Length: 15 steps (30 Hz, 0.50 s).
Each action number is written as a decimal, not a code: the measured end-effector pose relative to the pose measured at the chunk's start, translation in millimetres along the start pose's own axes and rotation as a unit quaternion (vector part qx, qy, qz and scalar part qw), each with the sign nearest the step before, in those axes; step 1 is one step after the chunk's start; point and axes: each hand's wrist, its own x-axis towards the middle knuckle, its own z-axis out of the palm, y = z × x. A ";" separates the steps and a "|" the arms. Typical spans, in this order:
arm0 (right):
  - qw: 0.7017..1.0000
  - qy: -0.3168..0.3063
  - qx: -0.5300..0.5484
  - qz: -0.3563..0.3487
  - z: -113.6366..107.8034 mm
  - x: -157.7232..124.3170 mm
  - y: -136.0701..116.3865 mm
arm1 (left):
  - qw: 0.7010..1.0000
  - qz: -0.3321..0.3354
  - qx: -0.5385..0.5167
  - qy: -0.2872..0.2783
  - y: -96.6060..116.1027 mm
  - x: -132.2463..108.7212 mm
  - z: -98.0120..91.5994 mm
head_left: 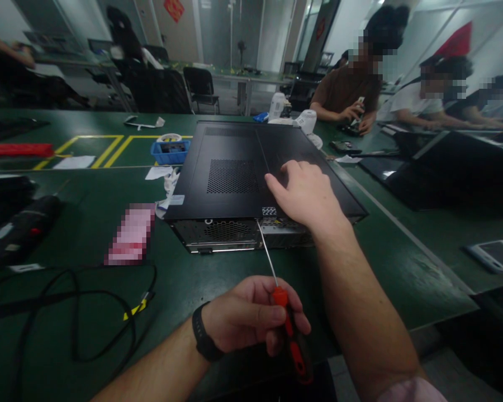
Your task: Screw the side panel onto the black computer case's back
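A black computer case [230, 142] lies flat on the green table, its vented metal back panel facing me. My left hand [257, 312], with a dark band on the wrist, is closed around the red and black handle of a screwdriver [292, 340]. The thin shaft points up and away, and its tip meets the upper edge of the back panel, left of a small patterned label [269, 211]. The screw itself is too small to make out. My right hand [308, 192] rests with spread fingers on the right part of the case's top cover.
Black cables [75, 312] curl on the table [218, 285] at the left, near a pink packet [132, 234]. Behind the case's left side stands a blue bin [170, 153]. A phone [497, 255] and a laptop [456, 173] lie right. Several people sit beyond.
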 end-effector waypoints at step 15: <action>1.000 -0.004 -0.007 0.001 -0.8 0.5 -0.4 | 1.000 0.019 0.009 -0.005 -3.9 -0.7 -4.1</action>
